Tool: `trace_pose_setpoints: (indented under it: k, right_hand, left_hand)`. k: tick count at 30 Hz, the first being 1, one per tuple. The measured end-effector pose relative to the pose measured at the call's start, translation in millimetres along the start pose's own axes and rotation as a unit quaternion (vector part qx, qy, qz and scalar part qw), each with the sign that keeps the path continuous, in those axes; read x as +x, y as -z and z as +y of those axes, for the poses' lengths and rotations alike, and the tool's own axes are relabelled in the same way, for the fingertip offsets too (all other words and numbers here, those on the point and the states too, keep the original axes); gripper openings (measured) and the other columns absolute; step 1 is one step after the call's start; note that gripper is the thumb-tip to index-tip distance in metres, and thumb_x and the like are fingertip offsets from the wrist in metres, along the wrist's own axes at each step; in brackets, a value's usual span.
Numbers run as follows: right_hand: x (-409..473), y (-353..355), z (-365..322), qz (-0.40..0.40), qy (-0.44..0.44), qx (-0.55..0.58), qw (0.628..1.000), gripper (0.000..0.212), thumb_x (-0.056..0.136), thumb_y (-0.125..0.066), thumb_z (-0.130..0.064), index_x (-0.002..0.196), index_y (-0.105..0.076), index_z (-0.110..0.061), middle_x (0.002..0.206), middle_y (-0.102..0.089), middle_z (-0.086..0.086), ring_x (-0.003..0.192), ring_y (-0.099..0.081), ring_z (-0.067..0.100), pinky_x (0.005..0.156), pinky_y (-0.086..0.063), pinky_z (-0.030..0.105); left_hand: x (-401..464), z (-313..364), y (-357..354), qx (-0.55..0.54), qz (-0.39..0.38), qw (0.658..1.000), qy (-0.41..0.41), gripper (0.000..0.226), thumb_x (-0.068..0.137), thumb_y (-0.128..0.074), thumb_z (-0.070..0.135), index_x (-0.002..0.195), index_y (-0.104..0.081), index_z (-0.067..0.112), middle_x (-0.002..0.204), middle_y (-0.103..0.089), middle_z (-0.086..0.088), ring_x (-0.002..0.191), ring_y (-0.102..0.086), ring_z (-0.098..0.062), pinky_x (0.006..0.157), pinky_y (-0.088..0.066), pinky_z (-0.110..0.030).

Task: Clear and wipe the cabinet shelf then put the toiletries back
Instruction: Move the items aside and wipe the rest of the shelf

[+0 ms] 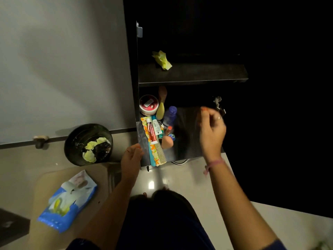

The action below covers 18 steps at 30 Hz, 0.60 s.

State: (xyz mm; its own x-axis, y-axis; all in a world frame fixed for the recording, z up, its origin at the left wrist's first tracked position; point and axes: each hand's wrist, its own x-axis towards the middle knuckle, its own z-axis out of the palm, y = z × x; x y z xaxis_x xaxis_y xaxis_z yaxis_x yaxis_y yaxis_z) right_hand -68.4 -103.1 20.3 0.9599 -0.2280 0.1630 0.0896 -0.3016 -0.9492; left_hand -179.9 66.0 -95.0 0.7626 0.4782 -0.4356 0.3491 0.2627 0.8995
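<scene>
The lower cabinet shelf [187,141] holds toiletries crowded at its left: a red-lidded jar [148,104], a blue-capped bottle [170,115], a red-and-white tube [151,131], a comb [161,150] and a patterned pouch [153,156]. Its right half is bare. A crumpled yellow wipe [161,59] lies on the upper shelf [192,73]. My left hand [131,159] rests at the lower shelf's front left corner, fingers loosely apart, holding nothing. My right hand [211,129] hovers blurred over the bare right part, fingers curled; nothing shows in it.
A black bin [72,143] with used yellow wipes stands on the floor at left. A blue wipes pack [66,201] lies on a beige surface at lower left. The open cabinet door [63,60] fills the left. A hinge [219,103] sits at the shelf's right.
</scene>
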Motion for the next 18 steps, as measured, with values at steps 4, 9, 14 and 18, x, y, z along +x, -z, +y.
trace_pose_setpoints:
  k: [4,9,14,18]
  right_hand:
    - [-54,16,65,-0.093,-0.122,-0.067,0.986,0.024,0.088,-0.058,-0.042,0.082,-0.061,-0.020,0.080,-0.059,-0.003,0.070,-0.054,0.007,0.068,-0.046,0.029]
    - [-66,-8,79,-0.270,-0.123,-0.160,0.941,0.065,0.071,-0.077,-0.042,0.125,-0.048,-0.019,0.118,-0.043,-0.011,0.097,-0.051,0.000,0.083,-0.041,0.006]
    - [-62,-39,92,-0.261,-0.120,-0.230,0.930,0.049,0.083,-0.067,-0.038,0.126,-0.051,-0.019,0.122,-0.050,-0.002,0.108,-0.054,0.012,0.088,-0.047,0.023]
    - [-59,-36,94,-0.245,-0.119,-0.239,0.932,0.040,0.086,-0.063,-0.040,0.119,-0.058,-0.018,0.114,-0.057,-0.001,0.100,-0.056,0.012,0.086,-0.052,0.026]
  left_hand:
    - [-3,0,-11,-0.006,-0.003,1.000,0.028,0.014,0.095,-0.049,0.011,0.087,-0.058,0.018,0.086,-0.065,0.003,0.073,-0.067,-0.002,0.060,-0.053,-0.016]
    - [0,-13,-22,0.004,-0.028,0.997,0.065,0.005,0.093,-0.054,0.016,0.092,-0.060,0.016,0.091,-0.065,-0.002,0.087,-0.065,-0.020,0.074,-0.056,-0.039]
    - [0,-14,-36,-0.005,-0.020,0.997,0.079,0.010,0.093,-0.055,0.015,0.102,-0.058,0.014,0.096,-0.065,-0.001,0.087,-0.065,-0.016,0.063,-0.055,-0.019]
    - [5,-10,-45,0.029,-0.008,0.998,0.055,0.021,0.092,-0.056,0.018,0.113,-0.056,0.017,0.110,-0.064,-0.003,0.100,-0.064,-0.019,0.075,-0.055,-0.027]
